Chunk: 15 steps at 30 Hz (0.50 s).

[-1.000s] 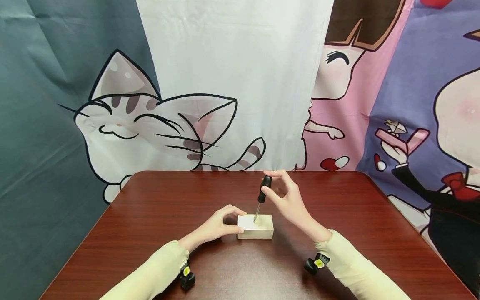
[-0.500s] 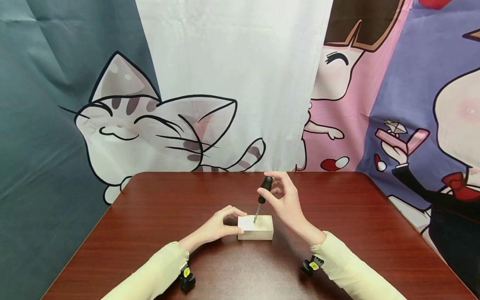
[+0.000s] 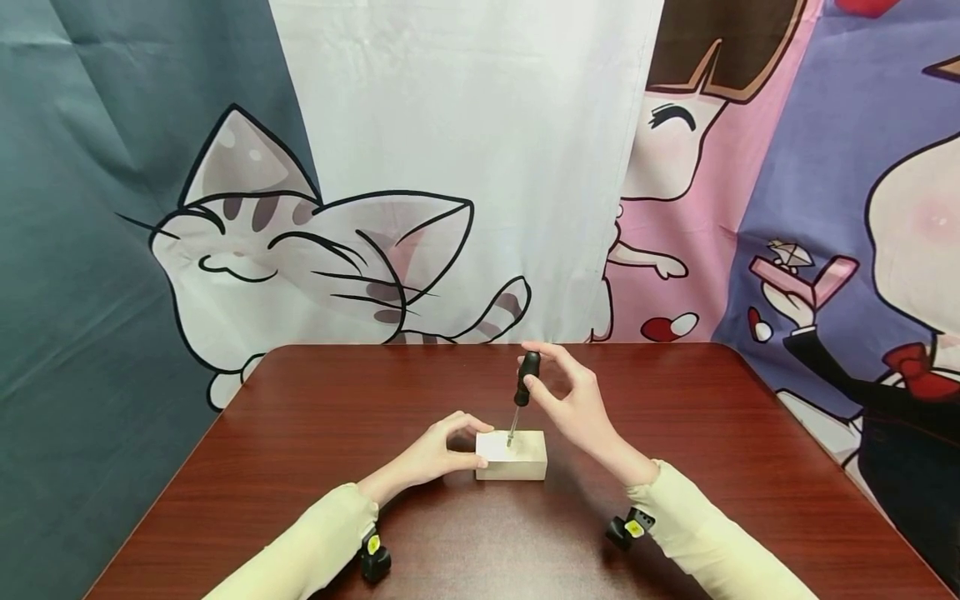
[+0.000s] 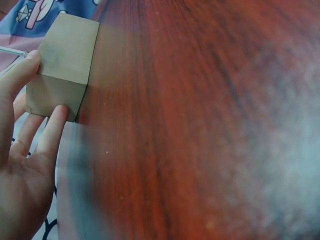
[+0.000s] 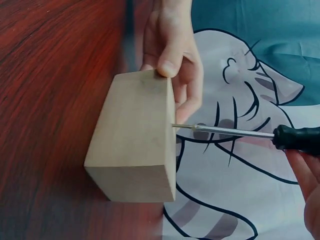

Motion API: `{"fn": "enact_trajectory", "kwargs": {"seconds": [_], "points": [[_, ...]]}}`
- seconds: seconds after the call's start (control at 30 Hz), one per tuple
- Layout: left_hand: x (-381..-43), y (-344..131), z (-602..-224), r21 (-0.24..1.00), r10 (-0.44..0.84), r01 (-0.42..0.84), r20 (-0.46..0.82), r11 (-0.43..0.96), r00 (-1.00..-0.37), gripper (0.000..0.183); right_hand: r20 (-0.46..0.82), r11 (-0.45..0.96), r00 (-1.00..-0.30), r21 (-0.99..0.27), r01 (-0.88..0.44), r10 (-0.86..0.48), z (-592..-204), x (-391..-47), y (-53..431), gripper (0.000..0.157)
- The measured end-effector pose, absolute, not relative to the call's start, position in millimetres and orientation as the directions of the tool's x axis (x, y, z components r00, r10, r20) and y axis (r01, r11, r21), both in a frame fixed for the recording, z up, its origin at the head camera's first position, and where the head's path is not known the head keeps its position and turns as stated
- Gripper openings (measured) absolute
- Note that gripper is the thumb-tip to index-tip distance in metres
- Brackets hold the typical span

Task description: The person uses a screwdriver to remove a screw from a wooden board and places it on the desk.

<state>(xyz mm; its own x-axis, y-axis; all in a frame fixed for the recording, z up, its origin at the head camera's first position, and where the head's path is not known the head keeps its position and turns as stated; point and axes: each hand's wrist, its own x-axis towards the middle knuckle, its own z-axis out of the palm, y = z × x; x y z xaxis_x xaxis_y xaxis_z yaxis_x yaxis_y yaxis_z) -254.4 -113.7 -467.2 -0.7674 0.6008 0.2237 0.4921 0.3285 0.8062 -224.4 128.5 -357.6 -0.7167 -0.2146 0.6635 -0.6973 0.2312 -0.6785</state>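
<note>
A pale wooden block (image 3: 517, 467) lies on the table, its long side facing me. My left hand (image 3: 427, 450) grips its left end between thumb and fingers. From the block's top stands a small metal screw (image 5: 183, 126), part of its shank showing. A screwdriver with a black handle (image 3: 528, 379) and a bare steel shaft (image 5: 240, 132) meets the screw head, tilted slightly to the right at its top. My right hand (image 3: 577, 404) pinches the handle between thumb and fingers, the index finger up near its end. In the left wrist view, fingertips press the block's end face (image 4: 55, 97).
The dark red wooden table (image 3: 337, 383) stretches around the block on every side. Behind its far edge hangs a cloth with cartoon figures (image 3: 450, 125). A small black wrist camera (image 3: 375, 558) hangs under each sleeve.
My right thumb and fingers shift on the handle, and the right wrist swings slightly left, then back to the right. The left hand and block stay in place.
</note>
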Motion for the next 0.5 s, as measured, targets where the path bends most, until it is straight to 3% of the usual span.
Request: {"fn": "enact_trajectory", "kwargs": {"seconds": [0.2,0.33,0.5], "points": [[-254.3,-113.6,-467.6,0.804,0.602,0.499,0.233,0.323,-0.764,0.043,0.664,0.115,-0.709,-0.706,-0.699,-0.236,-379.4,-241.6,129.4,0.046],[-253.8,-113.7,-468.6,0.81,0.6,0.492,0.23,0.318,-0.767,0.043,0.678,0.182,-0.711,-0.687,-0.704,-0.187,-380.0,-238.6,126.7,0.039],[-254.4,-113.2,-468.2,0.808,0.599,0.492,0.227,0.325,-0.768,0.044,0.694,0.287,-0.715,-0.669,-0.686,-0.091,-367.5,-224.9,118.5,0.043]]}}
